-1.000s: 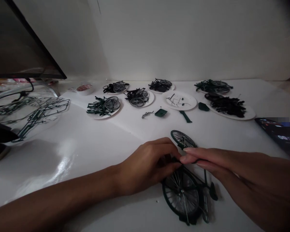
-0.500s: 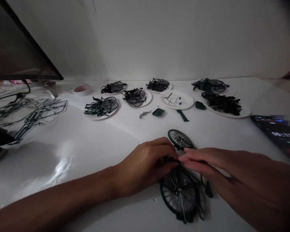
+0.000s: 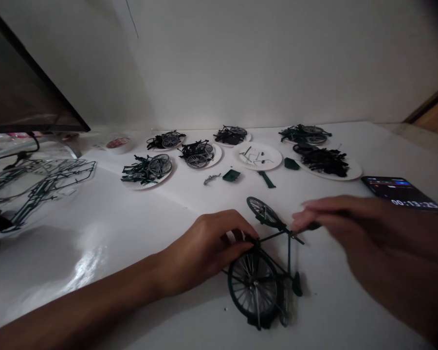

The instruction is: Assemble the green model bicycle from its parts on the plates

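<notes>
A dark green model bicycle (image 3: 289,257) lies on its side on the white table, its larger-looking spoked wheel (image 3: 255,284) toward me and the other wheel (image 3: 263,212) farther off. My left hand (image 3: 222,238) pinches the frame just above the near wheel, thumb and fingers closed. At the far end of the frame, by the handlebar area, is my right hand (image 3: 336,223), blurred, its fingertips pressed together. A small dark part (image 3: 311,226) shows under those fingers; whether it belongs to the bicycle I cannot tell.
Behind stand several paper plates (image 3: 241,158) with bicycle parts. Loose on the table are a green tray-like part (image 3: 231,175), a green strip (image 3: 266,179) and a grey piece (image 3: 211,179). A phone (image 3: 405,192) lies right; part frames (image 3: 40,189) and a monitor (image 3: 25,73) are left.
My right hand has moved away from my left, toward the far right of the frame, uncovering the bicycle's middle. My left hand stays at the frame. The view has shifted slightly.
</notes>
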`<state>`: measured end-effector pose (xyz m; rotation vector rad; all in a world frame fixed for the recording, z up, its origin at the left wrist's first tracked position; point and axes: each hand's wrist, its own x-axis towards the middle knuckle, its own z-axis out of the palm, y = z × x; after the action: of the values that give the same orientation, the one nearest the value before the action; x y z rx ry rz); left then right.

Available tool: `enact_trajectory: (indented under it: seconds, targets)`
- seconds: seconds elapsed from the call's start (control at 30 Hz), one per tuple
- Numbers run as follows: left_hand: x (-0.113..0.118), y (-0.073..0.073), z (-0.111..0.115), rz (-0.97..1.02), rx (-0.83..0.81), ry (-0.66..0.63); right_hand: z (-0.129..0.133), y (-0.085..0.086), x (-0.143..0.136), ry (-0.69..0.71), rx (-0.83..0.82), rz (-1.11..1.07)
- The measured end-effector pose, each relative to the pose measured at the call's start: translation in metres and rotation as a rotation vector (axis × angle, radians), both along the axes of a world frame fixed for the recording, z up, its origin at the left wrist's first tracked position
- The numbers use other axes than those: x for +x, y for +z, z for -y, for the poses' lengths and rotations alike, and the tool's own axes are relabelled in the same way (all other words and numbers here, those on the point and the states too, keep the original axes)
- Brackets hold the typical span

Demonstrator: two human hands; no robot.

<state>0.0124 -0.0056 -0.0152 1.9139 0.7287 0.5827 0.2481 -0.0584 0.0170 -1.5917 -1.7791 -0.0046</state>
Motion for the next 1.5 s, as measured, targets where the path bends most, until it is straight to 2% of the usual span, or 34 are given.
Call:
enact_trajectory:
  seconds: [0.07,0.1,0.17,0.23,0.33,0.4,0.47,0.57,0.67,0.8,1.07,1.2,1.33,1.43,1.5]
  targets:
    - [-0.001,-0.001,-0.003,0.026,-0.004,0.036,-0.011,0.003,0.012,-0.118,0.038,0.05]
    - [-0.001,-0.001,-0.005,0.049,0.001,0.056,-0.018,0.002,0.019,-0.132,0.007,0.056]
    - [-0.002,-0.003,-0.007,0.099,0.008,0.099,-0.032,-0.004,0.034,-0.033,-0.137,0.088]
    - [-0.002,-0.003,-0.009,0.158,0.0,0.134,-0.043,-0.014,0.047,0.096,-0.164,0.139]
    - [-0.002,-0.003,-0.009,0.252,-0.031,0.171,-0.048,-0.021,0.053,0.118,-0.206,0.193]
    - [-0.001,-0.002,-0.007,0.292,-0.02,0.195,-0.044,-0.017,0.047,0.1,-0.202,0.133]
    - [-0.001,-0.002,-0.005,0.319,0.017,0.218,-0.037,-0.009,0.034,0.114,-0.287,-0.03]
    - [0.001,-0.001,-0.003,0.375,0.078,0.238,-0.027,-0.002,0.011,0.242,-0.48,-0.282]
    - [0.002,-0.001,-0.002,0.396,0.14,0.258,-0.022,-0.007,-0.006,0.347,-0.617,-0.435]
    - [0.001,0.0,-0.004,0.325,0.276,0.274,-0.022,-0.018,-0.015,0.336,-0.581,-0.571]
    - [-0.003,0.008,-0.006,0.215,0.482,0.139,-0.014,-0.017,-0.012,0.308,-0.487,-0.501]
    - [0.0,0.006,-0.001,0.244,0.428,0.208,-0.01,-0.016,-0.016,0.318,-0.464,-0.494]
    - [0.002,0.0,0.002,0.255,0.236,0.283,-0.01,-0.019,-0.015,0.289,-0.429,-0.442]
    - [0.002,-0.002,0.007,0.251,0.049,0.216,-0.012,-0.02,-0.012,0.273,-0.407,-0.403]
    - [0.002,0.0,0.012,0.261,-0.004,0.139,-0.013,-0.022,-0.01,0.271,-0.388,-0.415]
